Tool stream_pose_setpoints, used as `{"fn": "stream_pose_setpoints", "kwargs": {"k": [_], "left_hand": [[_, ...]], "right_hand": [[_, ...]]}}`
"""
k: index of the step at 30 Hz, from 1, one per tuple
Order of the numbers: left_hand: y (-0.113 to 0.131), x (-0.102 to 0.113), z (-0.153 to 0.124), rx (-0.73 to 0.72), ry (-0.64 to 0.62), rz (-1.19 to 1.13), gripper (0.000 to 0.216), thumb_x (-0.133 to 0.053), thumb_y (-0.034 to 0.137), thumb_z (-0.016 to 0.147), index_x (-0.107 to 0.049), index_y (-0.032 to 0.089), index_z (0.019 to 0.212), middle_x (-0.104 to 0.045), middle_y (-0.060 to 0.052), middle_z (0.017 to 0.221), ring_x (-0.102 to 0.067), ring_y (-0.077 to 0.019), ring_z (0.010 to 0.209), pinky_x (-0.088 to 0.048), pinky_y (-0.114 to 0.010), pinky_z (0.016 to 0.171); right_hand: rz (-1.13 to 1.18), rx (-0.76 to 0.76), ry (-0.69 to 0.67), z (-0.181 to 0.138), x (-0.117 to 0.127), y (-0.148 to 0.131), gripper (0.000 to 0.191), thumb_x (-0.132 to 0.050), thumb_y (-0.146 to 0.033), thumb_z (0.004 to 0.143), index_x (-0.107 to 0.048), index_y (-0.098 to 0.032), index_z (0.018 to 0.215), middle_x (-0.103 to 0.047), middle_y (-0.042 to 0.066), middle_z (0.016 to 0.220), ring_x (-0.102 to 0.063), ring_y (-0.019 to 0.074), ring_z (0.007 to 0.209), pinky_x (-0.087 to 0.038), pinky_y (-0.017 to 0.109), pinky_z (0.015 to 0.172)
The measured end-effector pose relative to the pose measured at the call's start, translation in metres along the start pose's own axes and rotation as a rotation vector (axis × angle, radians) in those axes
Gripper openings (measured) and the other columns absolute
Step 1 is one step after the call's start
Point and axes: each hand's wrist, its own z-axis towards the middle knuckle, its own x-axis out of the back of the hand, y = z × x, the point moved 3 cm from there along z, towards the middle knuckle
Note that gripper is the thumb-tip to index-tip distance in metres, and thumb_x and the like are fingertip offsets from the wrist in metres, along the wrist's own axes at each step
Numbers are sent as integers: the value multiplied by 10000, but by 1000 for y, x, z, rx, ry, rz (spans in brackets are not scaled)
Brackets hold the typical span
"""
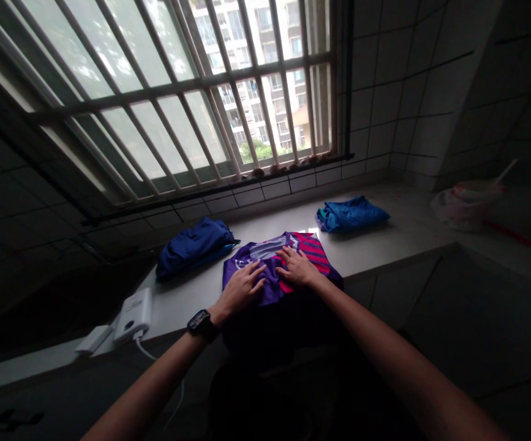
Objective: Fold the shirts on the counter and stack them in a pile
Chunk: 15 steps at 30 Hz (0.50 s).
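I've got the L hand (242,288) and R hand (298,267) both down on a purple-and-pink shirt (272,260), which lies near the front edge of the counter (366,251), about midway along the stretch under the window. Fingers (258,271) on both hands are spread flat and released, pressing on the cloth w/ no pinch on anything. Step in hand, as I judge it: smoothing the shirt flat w/ both palms. The near part of the shirt runs into deep shadow at the front edge, so I can't tell if it hangs over. Next move calls for getting the fingers under an edge, since neither hand has hold of any cloth.

Just L of the shirt sits a folded dark-blue garment (194,248). Toward the back edge, well off to the R, is a folded teal-blue garment (350,214). Near the front L edge are a white power unit (133,315) w/ a cable and a smaller white block (93,340). There's a black watch (202,324) on the L wrist. Past the corner at the R end sits a plastic bag (467,205).
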Motion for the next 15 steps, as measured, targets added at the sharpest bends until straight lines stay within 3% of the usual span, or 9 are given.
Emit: {"fn": "stream_pose_setpoints", "kwargs": {"k": [4, 8, 12, 15], "left_hand": [[-14, -16, -4, 21, -85, 115, 567, -400, 482, 1029, -450, 227, 1532, -389, -152, 1627, -381, -320, 1494, -363, -559, 1182], [-18, -24, -5, 65, -122, 128, 612, -372, 494, 1033, -355, 228, 1583, -305, -153, 1667, -315, -324, 1527, -320, -557, 1200], [-24, -19, 1, 2, -139, 92, 515, -336, 407, 1050, -458, 243, 1522, -401, -121, 1627, -329, -280, 1523, -333, -532, 1197], [-36, -3, 8, 36, -68, 35, 485, -302, 350, 1053, -517, 238, 1473, -490, -99, 1573, -391, -228, 1491, -366, -473, 1191]], "right_hand": [[-27, 144, 61, -3, 2, -4, 409, -529, -340, 1010, -589, -249, 1405, -345, 126, 1649, -305, 309, 1525, -256, 613, 1211], [-31, 216, -17, -3, 0, -6, 325, -518, -330, 1026, -668, -284, 1311, -412, 90, 1617, -332, 301, 1514, -230, 609, 1226], [-39, 177, 9, -2, -2, -4, 315, -506, -328, 1038, -682, -190, 1261, -480, 164, 1554, -399, 311, 1475, -305, 574, 1198], [-52, 217, 49, -1, -3, -3, 291, -546, -340, 1024, -689, -188, 1227, -537, 164, 1498, -450, 299, 1435, -325, 553, 1186]]}}
